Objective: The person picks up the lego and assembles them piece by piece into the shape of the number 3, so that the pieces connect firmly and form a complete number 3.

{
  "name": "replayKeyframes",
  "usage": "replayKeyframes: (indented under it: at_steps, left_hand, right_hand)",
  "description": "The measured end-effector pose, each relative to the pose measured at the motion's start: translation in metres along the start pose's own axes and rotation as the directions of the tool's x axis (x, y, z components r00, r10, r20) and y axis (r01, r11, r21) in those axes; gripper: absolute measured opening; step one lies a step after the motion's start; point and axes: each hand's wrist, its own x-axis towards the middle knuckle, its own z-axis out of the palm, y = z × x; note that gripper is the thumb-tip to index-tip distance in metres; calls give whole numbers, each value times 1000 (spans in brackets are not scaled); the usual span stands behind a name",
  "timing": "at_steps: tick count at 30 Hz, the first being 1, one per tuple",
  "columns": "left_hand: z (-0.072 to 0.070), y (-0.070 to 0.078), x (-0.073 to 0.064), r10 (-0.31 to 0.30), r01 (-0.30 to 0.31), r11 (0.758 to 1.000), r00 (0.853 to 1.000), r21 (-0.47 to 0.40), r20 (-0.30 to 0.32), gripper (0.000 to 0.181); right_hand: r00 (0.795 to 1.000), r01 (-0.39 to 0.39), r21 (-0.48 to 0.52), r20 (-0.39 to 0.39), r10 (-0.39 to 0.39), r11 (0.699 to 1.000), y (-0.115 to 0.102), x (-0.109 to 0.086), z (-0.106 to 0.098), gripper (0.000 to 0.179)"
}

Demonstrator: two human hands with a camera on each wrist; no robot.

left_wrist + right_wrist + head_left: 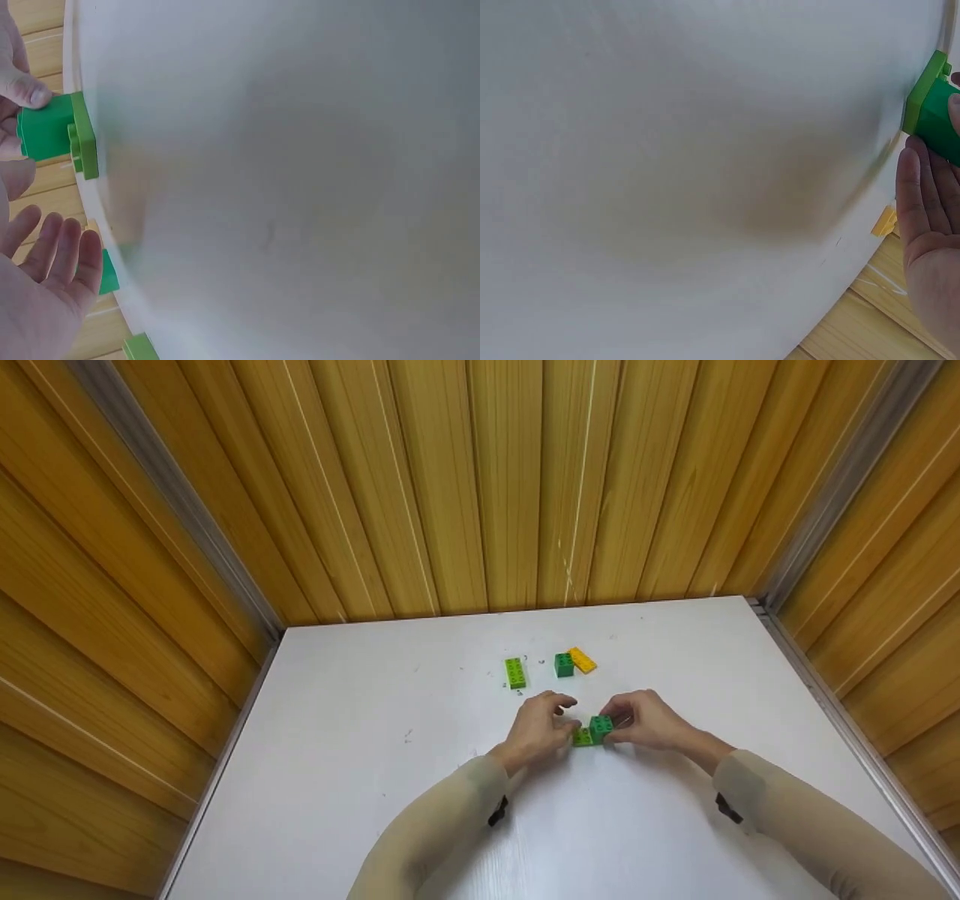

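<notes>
A dark green building brick (601,727) stands on the right end of a flat lime-green brick (583,737), its other studs bare at the left. My right hand (651,721) grips the dark green brick from the right, with the thumb on its near side. The left hand (538,730) is at the left end of the lime brick, thumb tip close to it. Its fingers (66,251) are spread and loosely bent, with nothing in them. In the right wrist view, the fingers (922,187) of the right hand lie along the dark green brick (937,120).
Beyond the hands on the white table (360,765) lie another lime-green brick (515,673), a dark green brick (564,664) and a flat yellow-orange brick (583,660). Wood-patterned panels (502,487) enclose the back and both sides.
</notes>
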Motion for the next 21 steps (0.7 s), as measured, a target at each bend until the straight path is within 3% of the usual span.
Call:
replayKeyframes:
  at_steps: [4, 10, 17, 21]
  left_hand:
    - [-8, -6, 1, 9, -9, 1000, 999, 11, -44, 42]
    - [-23, -16, 5, -35, 35, 999, 990, -4, -135, 44]
    - [-36, -30, 15, -29, 28, 1000, 955, -7, -294, 40]
    - [-41, -36, 22, -68, 75, 997, 930, 6, -362, 42]
  right_hand:
    - [1000, 5, 0, 6, -5, 1000, 0, 1, 0, 28]
    - [1000, -26, -21, 13, 26, 999, -2, 2, -1, 28]
    - [1000, -20, -24, 9, 21, 1000, -2, 2, 0, 29]
    - [1000, -2, -44, 8, 2, 999, -3, 2, 0, 30]
